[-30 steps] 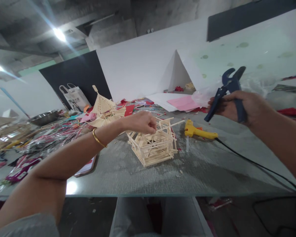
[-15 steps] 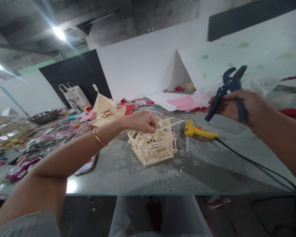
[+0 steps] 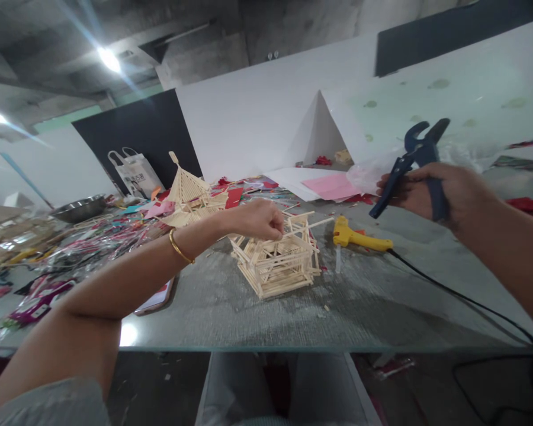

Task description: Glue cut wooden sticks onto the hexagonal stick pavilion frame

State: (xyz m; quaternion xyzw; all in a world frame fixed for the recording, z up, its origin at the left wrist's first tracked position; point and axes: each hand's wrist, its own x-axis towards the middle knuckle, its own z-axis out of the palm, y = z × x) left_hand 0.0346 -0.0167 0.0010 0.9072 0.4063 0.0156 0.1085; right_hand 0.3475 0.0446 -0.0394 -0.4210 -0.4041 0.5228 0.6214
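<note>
The stick frame (image 3: 279, 273) looks like matt wood, the glue gun (image 3: 360, 238) smooth plastic, and the bowl (image 3: 80, 210) glossy metal.

I have room along the near tabletop (image 3: 359, 319) in front of the stick frame (image 3: 282, 272). To its right, the yellow glue gun (image 3: 364, 239) and its black cord (image 3: 453, 288) block me; to the left, a phone (image 3: 160, 300) does.

L hand (image 3: 258, 219), ctr frame, fingers curled on thin pale wooden stick (image 3: 322, 222) above pale many-sided wooden-stick lattice (image 3: 288, 289). R hand (image 3: 459, 190), far rt, holds dark-blue metal cutter (image 3: 423, 155) w/ blades apart. Yellow plastic glue gun (image 3: 363, 239) rt of ctr, on grey tabletop (image 3: 346, 322). Pale pointed wooden-stick roof (image 3: 187, 188) L of ctr; round steel bowl (image 3: 80, 209) mid-left.
</note>
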